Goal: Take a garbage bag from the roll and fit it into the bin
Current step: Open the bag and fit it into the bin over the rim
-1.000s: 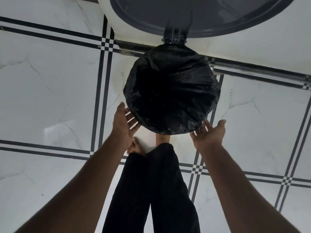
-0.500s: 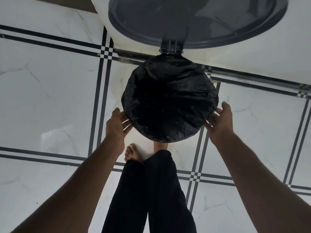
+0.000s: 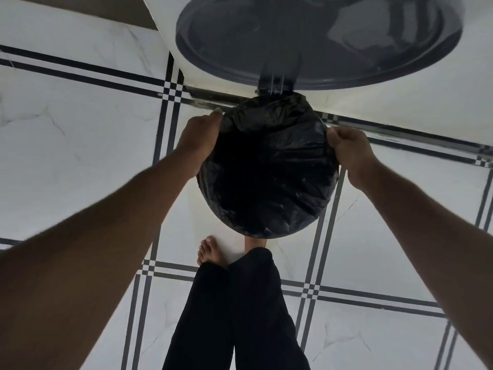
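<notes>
A round bin stands on the floor in front of me, its mouth fully covered by a black garbage bag [image 3: 269,169] folded over the rim. The bin's dark grey lid [image 3: 317,41] stands open behind it on a hinge [image 3: 274,85]. My left hand [image 3: 198,141] grips the bag's edge at the bin's upper left rim. On the upper right rim my right hand [image 3: 352,153] pinches the bag's edge. The bin's body is hidden under the bag. No roll is in view.
The floor is white marble tile [image 3: 80,145] with black double lines. A white wall or cabinet base [image 3: 400,102] runs behind the bin. My legs in black trousers [image 3: 240,316] and a bare foot [image 3: 210,252] stand just before the bin.
Both hands moved from the bin's near sides up along the rim to its far sides and closed on the bag's edge. The view shifted closer to the bin.
</notes>
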Demonstrator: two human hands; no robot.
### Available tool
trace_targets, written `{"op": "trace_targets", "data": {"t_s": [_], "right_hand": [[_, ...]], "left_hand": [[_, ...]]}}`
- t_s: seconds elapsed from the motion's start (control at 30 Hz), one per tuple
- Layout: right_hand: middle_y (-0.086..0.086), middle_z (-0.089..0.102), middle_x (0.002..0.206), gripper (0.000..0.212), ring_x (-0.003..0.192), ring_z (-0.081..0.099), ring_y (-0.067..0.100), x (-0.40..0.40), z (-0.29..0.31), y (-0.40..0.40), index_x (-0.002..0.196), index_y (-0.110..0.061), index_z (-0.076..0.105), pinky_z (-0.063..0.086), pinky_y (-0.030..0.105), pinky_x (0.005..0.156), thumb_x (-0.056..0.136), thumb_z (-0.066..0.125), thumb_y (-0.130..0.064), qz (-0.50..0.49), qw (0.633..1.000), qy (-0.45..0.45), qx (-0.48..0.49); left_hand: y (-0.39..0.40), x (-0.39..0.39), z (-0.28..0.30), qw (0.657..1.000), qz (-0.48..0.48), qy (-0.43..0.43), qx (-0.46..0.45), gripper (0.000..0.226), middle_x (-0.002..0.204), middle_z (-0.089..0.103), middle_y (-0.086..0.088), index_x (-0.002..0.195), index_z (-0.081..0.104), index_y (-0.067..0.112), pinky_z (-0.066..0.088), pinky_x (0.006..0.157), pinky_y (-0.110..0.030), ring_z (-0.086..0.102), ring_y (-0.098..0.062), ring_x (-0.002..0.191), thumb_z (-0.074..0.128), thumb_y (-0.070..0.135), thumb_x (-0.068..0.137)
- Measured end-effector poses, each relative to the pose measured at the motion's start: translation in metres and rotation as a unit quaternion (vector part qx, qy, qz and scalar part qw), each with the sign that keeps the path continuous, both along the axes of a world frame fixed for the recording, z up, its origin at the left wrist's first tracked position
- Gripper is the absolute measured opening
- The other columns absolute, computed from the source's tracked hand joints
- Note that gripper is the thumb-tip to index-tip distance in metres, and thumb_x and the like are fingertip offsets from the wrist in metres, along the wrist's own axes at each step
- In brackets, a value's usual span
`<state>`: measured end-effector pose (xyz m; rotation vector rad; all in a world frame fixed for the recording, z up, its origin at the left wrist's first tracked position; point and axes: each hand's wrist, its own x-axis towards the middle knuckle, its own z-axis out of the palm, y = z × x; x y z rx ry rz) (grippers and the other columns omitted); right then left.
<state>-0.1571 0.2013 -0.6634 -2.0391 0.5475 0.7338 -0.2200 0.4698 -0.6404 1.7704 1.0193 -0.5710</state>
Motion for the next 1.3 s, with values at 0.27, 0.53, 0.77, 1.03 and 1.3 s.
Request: {"op": "trace_targets", "data": {"t_s": [0.27,0.53,0.77,1.03,1.3], "right_hand": [[-0.007,0.069,0.088,0.015,0.075,0.064,0.005,0.034,0.007,0.029,0.109,-0.024,0.069,0.052,0.019,0.067,0.096,0.061,-0.024,-0.012,0.996,0.003,0.093],[0.002,0.068,0.093,0.019,0.084,0.060,0.010,0.039,-0.002,0.053,0.102,-0.007,0.073,0.044,0.008,0.067,0.096,0.065,-0.024,0.183,0.979,-0.086,0.012],[0.010,0.067,0.086,0.025,0.083,0.057,0.010,0.048,-0.011,0.053,0.093,-0.005,0.073,0.046,0.022,0.076,0.096,0.064,-0.029,0.140,0.987,-0.076,0.028],[-0.011,0.070,0.087,0.008,0.082,0.065,0.005,0.058,-0.016,0.050,0.083,-0.028,0.069,0.053,0.027,0.083,0.091,0.069,-0.029,0.133,0.987,-0.058,0.072],[-0.001,0.068,0.084,0.022,0.077,0.062,0.015,0.050,-0.007,0.028,0.094,-0.011,0.073,0.045,0.030,0.077,0.082,0.062,-0.025,0.069,0.995,0.001,0.069]], "left_hand": [[0.007,0.020,-0.015,0.989,-0.080,-0.110,0.051,0.026,0.101,0.067,-0.011,0.098,0.066,0.010,0.047,0.083,-0.036,0.062,-0.024,0.094,0.047,0.027,0.097],[0.005,0.034,-0.029,0.971,-0.165,-0.163,0.058,0.025,0.109,0.074,0.008,0.111,0.076,0.024,0.052,0.098,-0.033,0.067,-0.007,0.102,0.065,0.027,0.088],[0.006,0.054,-0.036,0.987,-0.093,-0.099,0.082,0.018,0.079,0.066,0.002,0.091,0.076,0.015,0.046,0.074,-0.022,0.062,-0.012,0.079,0.061,0.025,0.093],[0.014,0.066,-0.044,0.992,-0.095,-0.049,0.065,0.030,0.072,0.062,0.002,0.076,0.067,0.012,0.047,0.072,-0.028,0.063,-0.018,0.080,0.059,0.035,0.092],[0.027,0.044,-0.035,0.993,-0.107,-0.051,0.006,0.048,0.089,0.063,0.000,0.092,0.069,0.018,0.041,0.081,-0.031,0.060,-0.018,0.086,0.036,0.051,0.102]]}}
